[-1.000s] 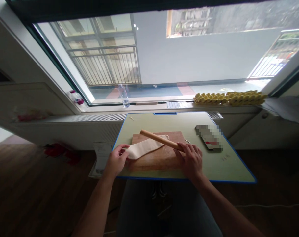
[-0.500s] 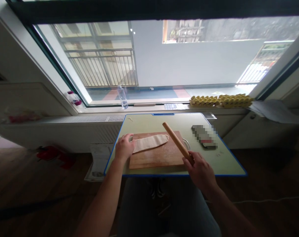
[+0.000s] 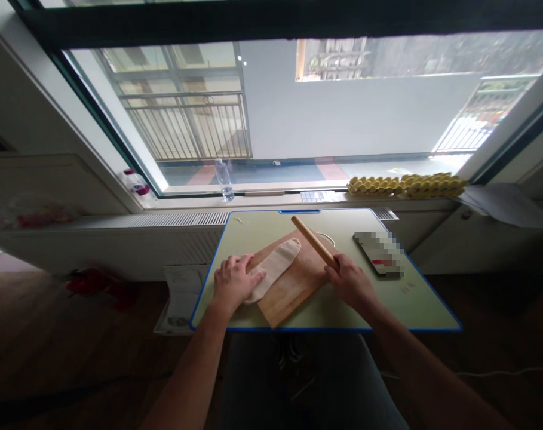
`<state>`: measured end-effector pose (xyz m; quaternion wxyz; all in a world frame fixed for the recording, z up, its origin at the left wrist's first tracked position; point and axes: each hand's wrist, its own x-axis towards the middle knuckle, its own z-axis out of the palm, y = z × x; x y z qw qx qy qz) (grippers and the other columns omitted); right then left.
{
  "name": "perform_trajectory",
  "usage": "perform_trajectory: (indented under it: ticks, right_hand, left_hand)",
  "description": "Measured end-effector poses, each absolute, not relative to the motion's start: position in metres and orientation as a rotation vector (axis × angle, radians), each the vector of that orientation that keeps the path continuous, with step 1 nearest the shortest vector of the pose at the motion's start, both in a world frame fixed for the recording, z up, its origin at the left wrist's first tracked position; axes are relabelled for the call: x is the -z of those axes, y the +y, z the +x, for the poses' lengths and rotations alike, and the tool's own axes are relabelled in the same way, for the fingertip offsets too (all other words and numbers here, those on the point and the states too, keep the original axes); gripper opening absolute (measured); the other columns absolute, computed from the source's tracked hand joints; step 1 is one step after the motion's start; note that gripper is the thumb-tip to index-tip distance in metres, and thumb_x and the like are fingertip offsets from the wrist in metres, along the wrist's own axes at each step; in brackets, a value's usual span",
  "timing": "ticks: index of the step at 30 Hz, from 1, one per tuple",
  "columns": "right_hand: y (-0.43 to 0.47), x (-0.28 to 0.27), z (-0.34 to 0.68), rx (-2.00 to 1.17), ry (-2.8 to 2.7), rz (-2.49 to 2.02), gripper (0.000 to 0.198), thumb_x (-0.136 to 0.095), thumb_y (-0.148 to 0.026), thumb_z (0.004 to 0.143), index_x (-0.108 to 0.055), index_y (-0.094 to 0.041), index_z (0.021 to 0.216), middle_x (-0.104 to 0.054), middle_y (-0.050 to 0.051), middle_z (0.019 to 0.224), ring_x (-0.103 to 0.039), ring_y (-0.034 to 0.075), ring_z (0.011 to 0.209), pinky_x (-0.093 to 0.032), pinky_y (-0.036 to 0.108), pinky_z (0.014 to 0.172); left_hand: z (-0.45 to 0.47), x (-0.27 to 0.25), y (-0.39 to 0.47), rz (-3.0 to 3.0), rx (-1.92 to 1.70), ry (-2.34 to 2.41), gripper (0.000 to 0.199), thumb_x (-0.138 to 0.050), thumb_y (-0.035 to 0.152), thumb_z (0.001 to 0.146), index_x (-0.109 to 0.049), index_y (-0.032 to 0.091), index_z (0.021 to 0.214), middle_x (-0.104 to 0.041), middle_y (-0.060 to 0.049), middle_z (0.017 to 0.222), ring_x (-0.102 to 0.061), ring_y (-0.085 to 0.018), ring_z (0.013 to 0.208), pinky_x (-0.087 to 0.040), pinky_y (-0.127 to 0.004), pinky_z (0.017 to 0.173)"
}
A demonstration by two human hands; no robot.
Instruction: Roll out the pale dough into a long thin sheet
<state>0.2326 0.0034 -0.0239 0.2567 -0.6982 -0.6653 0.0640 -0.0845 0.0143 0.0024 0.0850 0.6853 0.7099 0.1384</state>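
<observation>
A long flat strip of dough (image 3: pixel 278 266) lies slantwise on a wooden cutting board (image 3: pixel 293 292), which sits turned at an angle on the small table. My left hand (image 3: pixel 235 280) is closed over the board's left corner, its thumb across the near end of the dough; the fingertips' undersides are hidden. In my right hand (image 3: pixel 349 280) is a wooden rolling pin (image 3: pixel 313 242), gripped by its near end. The pin's free end points up and left, over the board's far right part. My right hand is beside the board's right edge.
The pale green table (image 3: pixel 414 310) has a blue rim. A pixelated phone-like object (image 3: pixel 381 257) lies on its right side. On the windowsill stand a clear bottle (image 3: pixel 224 180) and yellow egg trays (image 3: pixel 405 185). A metal handle (image 3: pixel 327 239) shows at the board's far edge.
The board and dough have turned counter-clockwise, the board's near corner now close to the table's front edge. My left hand has shifted toward me and right; the rolling pin has moved slightly left.
</observation>
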Motion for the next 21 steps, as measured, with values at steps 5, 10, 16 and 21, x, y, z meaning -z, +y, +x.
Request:
perform_trajectory:
  ticks: [5, 10, 16, 21]
  right_hand:
    - [0.036, 0.021, 0.226, -0.178, -1.799, -1.920, 0.019, -0.060, -0.031, 0.099, -0.069, -0.021, 0.111, -0.073, 0.012, 0.109, -0.067, 0.027, 0.090, -0.043, 0.035, 0.074]
    - [0.030, 0.026, 0.225, -0.183, -1.799, -1.901, 0.018, -0.059, -0.029, 0.099, -0.069, -0.020, 0.113, -0.072, 0.013, 0.110, -0.068, 0.027, 0.095, -0.046, 0.036, 0.080]
    - [0.018, 0.025, 0.227, -0.244, -1.812, -1.811, 0.019, -0.061, -0.027, 0.099, -0.068, -0.020, 0.116, -0.073, 0.011, 0.113, -0.068, 0.027, 0.100, -0.048, 0.035, 0.086]
    - [0.015, 0.024, 0.231, -0.297, -1.866, -1.770, 0.021, -0.062, -0.026, 0.097, -0.070, -0.021, 0.116, -0.072, 0.009, 0.116, -0.068, 0.024, 0.097, -0.049, 0.034, 0.086]
  left_hand:
    - [-0.067, -0.007, -0.004, 2.043, -0.385, 2.018, 0.054, -0.067, 0.059, 0.095, -0.069, 0.030, 0.141, -0.071, -0.013, 0.130, -0.063, -0.034, 0.128, -0.047, -0.046, 0.106]
    - [-0.045, -0.006, -0.040, 2.043, -0.405, 1.874, 0.048, -0.068, 0.051, 0.096, -0.067, 0.027, 0.137, -0.076, -0.011, 0.126, -0.068, -0.033, 0.120, -0.048, -0.046, 0.103]
    - [-0.026, -0.006, -0.070, 2.016, -0.385, 1.772, 0.042, -0.069, 0.049, 0.095, -0.068, 0.029, 0.132, -0.080, -0.008, 0.109, -0.074, -0.031, 0.103, -0.050, -0.043, 0.095]
    - [-0.020, 0.002, -0.054, 2.133, -0.515, 2.006, 0.044, -0.068, 0.048, 0.096, -0.070, 0.025, 0.133, -0.073, -0.013, 0.127, -0.064, -0.035, 0.124, -0.048, -0.049, 0.103]
